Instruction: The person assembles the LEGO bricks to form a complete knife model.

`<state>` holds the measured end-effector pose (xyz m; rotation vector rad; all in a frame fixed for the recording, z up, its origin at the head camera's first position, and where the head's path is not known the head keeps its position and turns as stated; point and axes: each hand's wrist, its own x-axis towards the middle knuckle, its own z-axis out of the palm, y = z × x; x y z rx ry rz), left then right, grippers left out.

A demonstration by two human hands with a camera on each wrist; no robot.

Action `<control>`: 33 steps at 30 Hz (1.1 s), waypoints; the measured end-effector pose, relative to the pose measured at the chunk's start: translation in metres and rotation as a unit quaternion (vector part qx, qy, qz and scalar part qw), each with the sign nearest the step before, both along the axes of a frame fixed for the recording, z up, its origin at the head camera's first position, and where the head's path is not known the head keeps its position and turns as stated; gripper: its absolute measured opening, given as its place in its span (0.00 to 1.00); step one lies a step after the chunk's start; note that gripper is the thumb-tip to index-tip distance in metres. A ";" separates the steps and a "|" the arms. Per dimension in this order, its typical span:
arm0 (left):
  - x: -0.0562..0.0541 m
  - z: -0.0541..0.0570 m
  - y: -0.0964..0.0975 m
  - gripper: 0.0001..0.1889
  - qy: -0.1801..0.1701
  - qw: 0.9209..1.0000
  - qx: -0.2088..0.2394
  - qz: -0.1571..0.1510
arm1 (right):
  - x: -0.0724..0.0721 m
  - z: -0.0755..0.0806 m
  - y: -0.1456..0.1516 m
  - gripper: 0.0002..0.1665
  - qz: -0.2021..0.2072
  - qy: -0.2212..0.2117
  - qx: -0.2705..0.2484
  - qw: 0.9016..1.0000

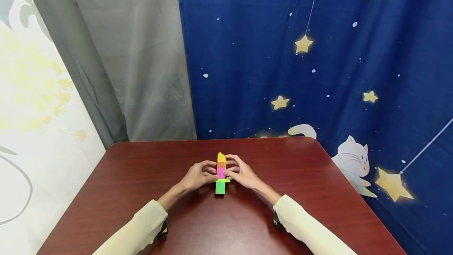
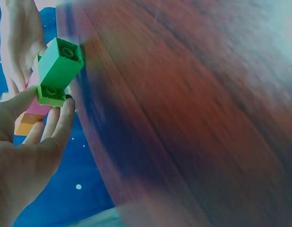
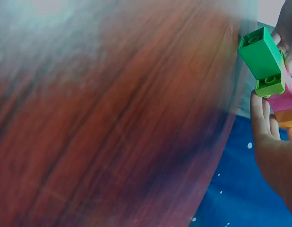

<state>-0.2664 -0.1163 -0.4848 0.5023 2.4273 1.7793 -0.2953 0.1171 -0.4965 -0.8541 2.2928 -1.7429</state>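
Note:
A stack of toy building blocks is between my two hands above the table. From the near end run a green block (image 1: 220, 188), a thin lime-green piece (image 1: 226, 180), a pink block (image 1: 220, 173), an orange block (image 1: 221, 165) and a yellow block (image 1: 221, 157) with a rounded corner. My left hand (image 1: 199, 175) grips the left side, thumb near the lime piece. On the other side, my right hand (image 1: 245, 174) grips the stack, its thumb at the pink block. Hollow undersides of the green block (image 2: 62, 64) and lime piece (image 3: 270, 85) face the wrist cameras.
The dark red wooden table (image 1: 141, 176) reflects light near its front. Behind it hang a grey curtain (image 1: 148, 70) and a blue curtain (image 1: 247, 70) with stars and a white cat. A pale patterned curtain (image 1: 42, 129) is at the left.

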 end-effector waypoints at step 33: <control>-0.017 -0.016 0.000 0.20 0.001 0.993 -0.108 0.037 | -0.015 -0.018 -0.007 0.30 -0.024 -0.050 0.034 0.998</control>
